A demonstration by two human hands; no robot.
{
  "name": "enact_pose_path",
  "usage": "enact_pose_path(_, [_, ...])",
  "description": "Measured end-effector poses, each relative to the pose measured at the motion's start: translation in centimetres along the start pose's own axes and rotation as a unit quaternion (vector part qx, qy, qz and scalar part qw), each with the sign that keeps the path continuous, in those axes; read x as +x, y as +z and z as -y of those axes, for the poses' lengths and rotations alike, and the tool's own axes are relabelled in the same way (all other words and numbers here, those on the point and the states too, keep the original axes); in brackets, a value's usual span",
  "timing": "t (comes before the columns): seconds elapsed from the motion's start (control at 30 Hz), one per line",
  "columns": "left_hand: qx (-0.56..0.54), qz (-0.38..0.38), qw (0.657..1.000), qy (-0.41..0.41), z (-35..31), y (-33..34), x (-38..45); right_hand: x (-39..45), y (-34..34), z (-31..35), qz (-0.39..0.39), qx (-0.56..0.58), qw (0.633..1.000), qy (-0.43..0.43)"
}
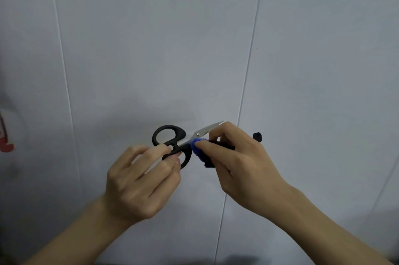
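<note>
Pale grey worktop [129,49], two stray bits
Thin seams are running down it; a small black piece [257,136] is lying on it, and a blurred red-and-white object [5,135] is showing at the left edge.

Right hand [235,156] hides most of the blue fuzzy piece [197,146] and half the scissors [197,134] blades; red shape [6,146] far left, cut off, blurred.

Pale grey panelled surface [151,49], thin seams [248,66].
</note>
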State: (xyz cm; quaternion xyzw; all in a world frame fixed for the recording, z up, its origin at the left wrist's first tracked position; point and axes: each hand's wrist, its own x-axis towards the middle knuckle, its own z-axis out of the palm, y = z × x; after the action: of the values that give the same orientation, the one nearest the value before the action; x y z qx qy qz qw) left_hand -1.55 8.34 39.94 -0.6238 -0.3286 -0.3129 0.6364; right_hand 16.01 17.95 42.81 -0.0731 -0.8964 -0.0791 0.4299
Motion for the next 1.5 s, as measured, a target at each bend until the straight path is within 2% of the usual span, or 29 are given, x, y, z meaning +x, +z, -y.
enact_pose_path(0.13, [-0.038,-0.007,0.999,-0.013,0.1,0.1,-0.3,-0.2,0.0,-0.1,-0.006,0.006,1.000,0.003])
enact_pose_path(0.63, [0.007,0.033,0.998,-0.052,-0.2,0.7,-0.6,-0.3,-0.2,0.1,-0.017,-0.005,1.000,-0.002])
enact_pose_path(0.97, [0.029,0.049,0.998,-0.022,-0.2,0.8,-0.8,-0.9,0.6,0.7,-0.033,-0.034,0.998,-0.029])
enact_pose_path(1.17, [0.083,0.082,0.992,-0.043,-0.5,1.1,-1.4,-1.5,1.9,0.5,-0.071,-0.106,0.992,-0.023])
enact_pose_path(1.33, [0.069,0.087,0.990,-0.092,-0.9,1.4,-1.2,-1.8,2.9,0.9,-0.096,-0.127,0.987,0.005])
enact_pose_path(1.5, [0.058,0.097,0.984,-0.136,-1.5,1.9,-1.2,-1.8,4.0,1.7,-0.185,-0.129,0.973,0.036])
